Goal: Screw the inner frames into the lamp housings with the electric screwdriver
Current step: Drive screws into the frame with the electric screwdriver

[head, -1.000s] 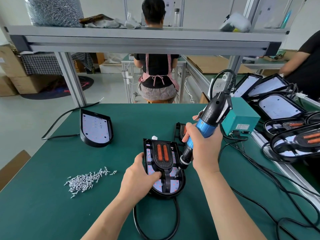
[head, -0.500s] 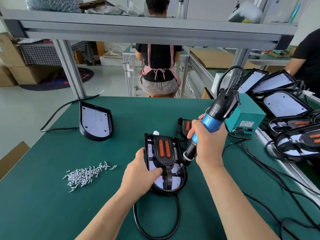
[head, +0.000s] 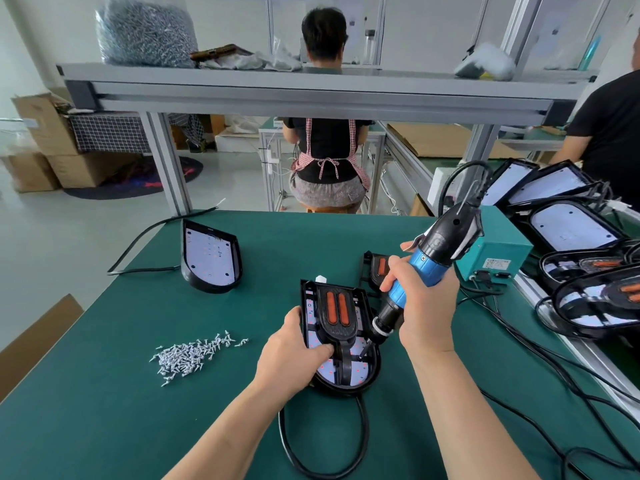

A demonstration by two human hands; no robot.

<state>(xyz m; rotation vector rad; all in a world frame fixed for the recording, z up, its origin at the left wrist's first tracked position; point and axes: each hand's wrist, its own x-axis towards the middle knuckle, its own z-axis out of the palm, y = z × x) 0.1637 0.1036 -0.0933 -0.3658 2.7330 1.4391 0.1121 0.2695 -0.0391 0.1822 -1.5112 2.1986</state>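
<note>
**Screwdriver bit down on the housing's right side**

The right hand (head: 427, 308) is wrapped around the blue grip of the electric screwdriver (head: 427, 266), which tilts up and away to the right. Its bit meets the lamp housing (head: 375, 370) just below and left of that hand. The left hand (head: 294, 355) clasps the housing's left edge, fingers curled onto the inner frame (head: 337, 333) seated inside. The housing lies flat on the green surface (head: 104, 410). A pile of screws (head: 192, 353) sits left of the left hand.

Green-topped workbench (head: 104, 410); aluminium overhead shelf (head: 311, 95); pale glossy floor (head: 69, 230); cardboard boxes (head: 45, 133) stacked left; seated person (head: 325, 150) beyond, back turned.
</note>
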